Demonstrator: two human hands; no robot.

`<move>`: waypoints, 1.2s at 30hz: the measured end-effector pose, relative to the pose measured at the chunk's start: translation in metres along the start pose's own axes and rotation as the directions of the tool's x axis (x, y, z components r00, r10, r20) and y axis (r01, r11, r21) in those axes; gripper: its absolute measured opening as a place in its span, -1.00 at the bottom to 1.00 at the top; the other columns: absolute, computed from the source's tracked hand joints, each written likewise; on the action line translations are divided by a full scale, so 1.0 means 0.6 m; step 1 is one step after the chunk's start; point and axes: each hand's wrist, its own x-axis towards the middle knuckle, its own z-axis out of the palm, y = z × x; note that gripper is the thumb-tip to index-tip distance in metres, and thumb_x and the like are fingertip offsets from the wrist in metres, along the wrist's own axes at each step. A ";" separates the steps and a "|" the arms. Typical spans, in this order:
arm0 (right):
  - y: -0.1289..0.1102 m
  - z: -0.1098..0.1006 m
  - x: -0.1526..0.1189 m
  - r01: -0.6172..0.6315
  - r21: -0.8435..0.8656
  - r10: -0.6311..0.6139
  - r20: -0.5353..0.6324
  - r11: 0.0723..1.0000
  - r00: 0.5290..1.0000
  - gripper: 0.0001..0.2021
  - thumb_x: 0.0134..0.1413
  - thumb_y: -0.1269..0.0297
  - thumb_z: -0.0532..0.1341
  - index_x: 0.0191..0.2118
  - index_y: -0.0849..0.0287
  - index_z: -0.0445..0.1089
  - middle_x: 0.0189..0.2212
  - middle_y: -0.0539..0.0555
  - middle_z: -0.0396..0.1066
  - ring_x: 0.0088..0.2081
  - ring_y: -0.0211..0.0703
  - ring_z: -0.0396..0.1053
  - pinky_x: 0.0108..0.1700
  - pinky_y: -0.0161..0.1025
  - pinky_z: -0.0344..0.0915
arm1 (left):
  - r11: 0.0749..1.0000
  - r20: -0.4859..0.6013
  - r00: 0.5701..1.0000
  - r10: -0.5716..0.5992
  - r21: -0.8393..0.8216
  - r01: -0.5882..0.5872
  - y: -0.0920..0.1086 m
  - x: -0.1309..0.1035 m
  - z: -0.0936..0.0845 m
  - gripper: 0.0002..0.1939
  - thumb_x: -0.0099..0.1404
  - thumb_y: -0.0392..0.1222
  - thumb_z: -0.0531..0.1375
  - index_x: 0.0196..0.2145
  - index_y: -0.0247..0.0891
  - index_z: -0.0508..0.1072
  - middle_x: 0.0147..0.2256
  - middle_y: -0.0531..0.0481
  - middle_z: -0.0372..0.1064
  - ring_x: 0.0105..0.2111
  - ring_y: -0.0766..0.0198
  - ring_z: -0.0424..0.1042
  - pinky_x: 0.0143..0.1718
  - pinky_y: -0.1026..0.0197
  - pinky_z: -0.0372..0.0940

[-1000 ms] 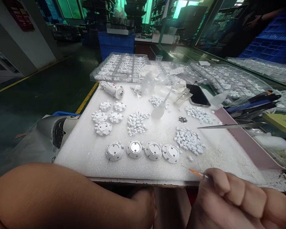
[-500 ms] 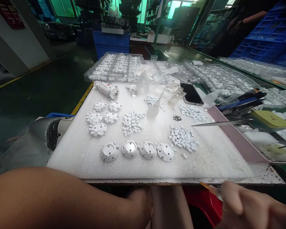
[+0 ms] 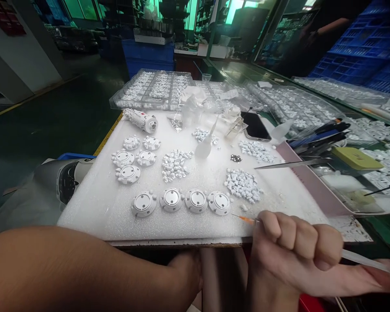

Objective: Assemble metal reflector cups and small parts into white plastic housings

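My right hand (image 3: 299, 247) is wrapped around a syringe (image 3: 246, 219) with an orange needle hub. The thin needle points left, just above the foam near the rightmost white disc part (image 3: 219, 203) in the front row. A pale plunger rod sticks out behind my fist, with the thumb at its end. My left hand (image 3: 188, 271) hangs below the table's front edge by my legs, its fingers hidden. Several similar discs with knobs (image 3: 128, 174) are grouped at the left. Piles of small white pieces (image 3: 243, 185) lie about the foam sheet (image 3: 178, 227).
Tweezers (image 3: 289, 163) rest across the edge of a pink box (image 3: 308, 186). A dropper bottle (image 3: 204, 148), a phone (image 3: 256, 127) and a white cylindrical model (image 3: 140, 120) are on the foam. Clear trays (image 3: 120, 102) of white parts stand behind. A person (image 3: 325, 30) is at the back right.
My right hand has come up from the lower right, bringing the syringe left over the front of the foam. My left arm stays nearly still. The view has shifted slightly.
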 end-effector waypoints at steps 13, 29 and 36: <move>0.013 0.021 0.011 0.052 0.205 -0.034 -0.087 0.977 0.996 -0.42 0.13 -0.18 -0.01 -0.68 0.13 -0.15 -0.79 -0.15 -0.39 -0.71 -0.38 -0.41 -0.64 -0.22 -0.11 | 0.997 0.134 0.988 0.077 0.000 -0.078 -0.011 0.008 -0.028 -0.38 -0.06 -0.03 0.39 0.02 -0.15 0.58 -0.11 -0.05 0.55 -0.11 -0.02 0.40 -0.04 -0.08 0.29; 0.012 0.022 0.009 0.011 0.276 0.013 -0.087 0.961 0.996 -0.43 0.10 -0.17 0.00 -0.69 0.15 -0.14 -0.79 -0.16 -0.35 -0.70 -0.38 -0.35 -0.60 -0.23 -0.06 | 0.996 0.054 0.997 0.063 0.061 -0.066 -0.005 0.006 0.001 -0.51 0.00 -0.05 0.33 -0.04 0.00 0.61 -0.18 -0.05 0.54 -0.14 -0.04 0.37 -0.12 -0.11 0.27; 0.008 0.032 0.015 0.021 0.190 0.010 -0.160 0.982 0.987 -0.40 0.06 -0.16 0.06 -0.71 0.14 -0.19 -0.80 -0.17 -0.42 -0.71 -0.37 -0.43 -0.64 -0.21 -0.15 | 0.995 -0.057 0.998 0.034 0.098 -0.028 0.000 0.002 0.018 -0.51 -0.08 0.04 0.35 -0.12 -0.01 0.63 -0.15 -0.07 0.50 0.00 -0.08 0.29 -0.08 -0.13 0.24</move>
